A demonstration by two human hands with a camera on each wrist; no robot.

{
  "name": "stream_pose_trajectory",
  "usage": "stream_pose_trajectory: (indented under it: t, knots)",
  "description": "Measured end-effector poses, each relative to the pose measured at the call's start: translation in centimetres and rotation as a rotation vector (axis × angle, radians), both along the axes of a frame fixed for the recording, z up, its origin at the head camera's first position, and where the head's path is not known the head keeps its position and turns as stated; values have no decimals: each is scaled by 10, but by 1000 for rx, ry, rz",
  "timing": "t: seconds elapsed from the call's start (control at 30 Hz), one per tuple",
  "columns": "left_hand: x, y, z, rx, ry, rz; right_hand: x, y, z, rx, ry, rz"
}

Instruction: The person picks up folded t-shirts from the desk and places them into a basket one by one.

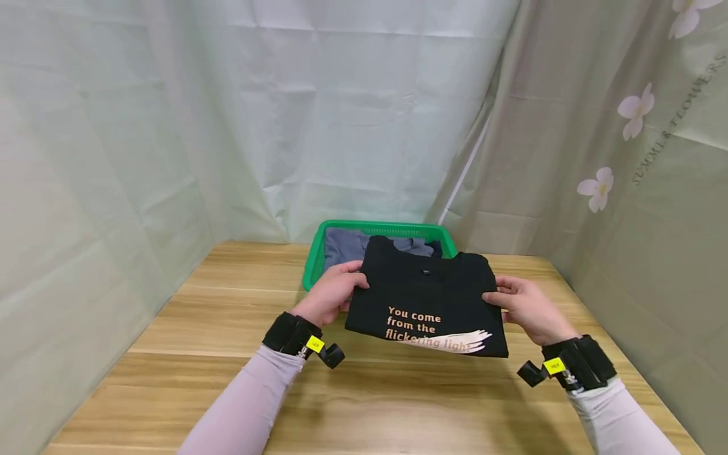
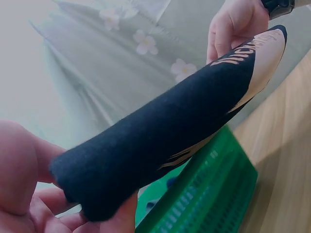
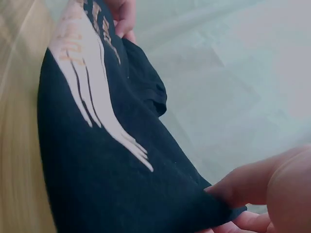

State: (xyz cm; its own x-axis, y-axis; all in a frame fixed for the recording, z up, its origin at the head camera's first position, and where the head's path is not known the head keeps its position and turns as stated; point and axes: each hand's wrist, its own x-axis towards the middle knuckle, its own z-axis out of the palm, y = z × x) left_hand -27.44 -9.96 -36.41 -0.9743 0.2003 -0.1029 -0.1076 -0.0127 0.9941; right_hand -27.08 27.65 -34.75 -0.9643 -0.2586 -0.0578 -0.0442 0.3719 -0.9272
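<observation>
Both hands hold a folded black T-shirt (image 1: 426,291) up above the table, its printed lettering and pale brush stroke facing me. My left hand (image 1: 334,294) pinches the shirt's left edge, thumb in front and fingers behind. The right hand (image 1: 526,306) grips the opposite edge in the same way. In the left wrist view the shirt (image 2: 146,121) is seen edge-on, its folded side between thumb and fingers. The right wrist view shows the thumb (image 3: 243,182) pressing on a corner of the cloth. Behind the shirt is a green basket (image 1: 311,268), partly hidden by it.
Grey-blue folded clothing (image 1: 341,243) and a darker piece lie in the basket. The wooden table (image 1: 227,354) extends under and around it. Pale curtains (image 1: 352,114) hang at the back and along both sides, the right one printed with flowers.
</observation>
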Motion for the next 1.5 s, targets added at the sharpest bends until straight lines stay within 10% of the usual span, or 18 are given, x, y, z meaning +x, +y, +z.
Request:
stream_pose_trajectory:
  t: [0.5,1.5]
  knots:
    - [-3,-33,0,-5,30,28,-27,-41,2,-13,-13,37]
    - [-70,-34,14,-236,42,242,-101,-82,20,86,-43,-121]
